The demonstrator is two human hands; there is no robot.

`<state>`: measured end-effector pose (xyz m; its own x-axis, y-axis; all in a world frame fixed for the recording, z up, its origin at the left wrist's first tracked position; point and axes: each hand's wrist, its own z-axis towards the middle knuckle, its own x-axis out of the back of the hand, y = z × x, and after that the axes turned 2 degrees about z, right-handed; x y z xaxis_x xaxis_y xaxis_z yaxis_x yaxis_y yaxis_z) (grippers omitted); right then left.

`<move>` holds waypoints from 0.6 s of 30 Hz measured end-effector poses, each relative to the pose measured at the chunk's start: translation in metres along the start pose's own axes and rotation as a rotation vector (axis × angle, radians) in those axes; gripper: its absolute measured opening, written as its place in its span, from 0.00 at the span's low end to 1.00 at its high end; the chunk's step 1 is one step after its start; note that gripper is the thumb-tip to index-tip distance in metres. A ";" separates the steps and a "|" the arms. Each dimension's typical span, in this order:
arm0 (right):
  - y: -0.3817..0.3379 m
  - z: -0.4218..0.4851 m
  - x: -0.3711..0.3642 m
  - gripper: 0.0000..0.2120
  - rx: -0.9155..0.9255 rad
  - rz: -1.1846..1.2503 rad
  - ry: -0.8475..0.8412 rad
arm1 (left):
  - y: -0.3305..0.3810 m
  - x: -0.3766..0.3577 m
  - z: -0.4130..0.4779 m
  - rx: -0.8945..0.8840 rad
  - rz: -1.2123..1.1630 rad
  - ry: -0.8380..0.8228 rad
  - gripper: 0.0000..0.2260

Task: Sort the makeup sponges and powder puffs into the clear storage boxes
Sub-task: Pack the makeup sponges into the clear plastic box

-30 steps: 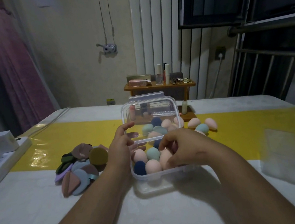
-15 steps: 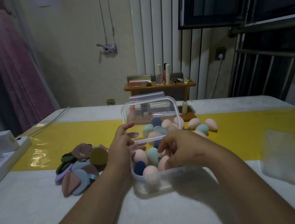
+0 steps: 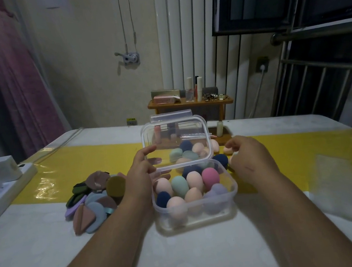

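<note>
- A clear box (image 3: pixel 203 221) sits mid-worktop (image 3: pixel 185 254), its hinged lid (image 3: pixel 171 138) tipped up at the far side.
- Egg-shaped sponges (image 3: pixel 195 179) in peach, teal, navy, pink and lilac fill the box.
- The left hand (image 3: pixel 141 175), at the box's left, pinches the lid's left edge, fingers clamped on the plastic.
- The right hand (image 3: pixel 249 159) hovers just beyond the box's right far corner, fingers curled; whether they grip a sponge cannot be told.
- Powder puffs (image 3: pixel 94 196) lie heaped left of the box, on the worktop.
- A white power strip (image 3: pixel 4 190) lies well left of the box.
</note>
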<state>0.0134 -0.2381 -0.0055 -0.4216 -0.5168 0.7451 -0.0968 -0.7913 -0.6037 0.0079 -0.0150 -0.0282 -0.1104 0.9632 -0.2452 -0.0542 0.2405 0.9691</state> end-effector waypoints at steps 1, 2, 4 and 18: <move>0.004 0.002 -0.003 0.18 -0.025 -0.055 0.007 | 0.000 0.000 0.000 0.001 0.001 0.007 0.24; 0.007 0.003 -0.005 0.17 -0.052 -0.108 0.006 | 0.000 0.000 0.000 0.002 0.002 0.011 0.23; 0.013 0.004 -0.009 0.14 -0.110 -0.166 -0.029 | 0.000 0.000 -0.001 -0.001 0.003 0.009 0.23; 0.004 -0.003 0.003 0.15 -0.128 -0.063 0.063 | 0.001 -0.001 -0.001 0.002 0.017 0.021 0.23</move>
<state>0.0090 -0.2419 -0.0067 -0.4669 -0.4430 0.7653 -0.2369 -0.7712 -0.5909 0.0070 -0.0163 -0.0272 -0.1323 0.9644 -0.2288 -0.0497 0.2241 0.9733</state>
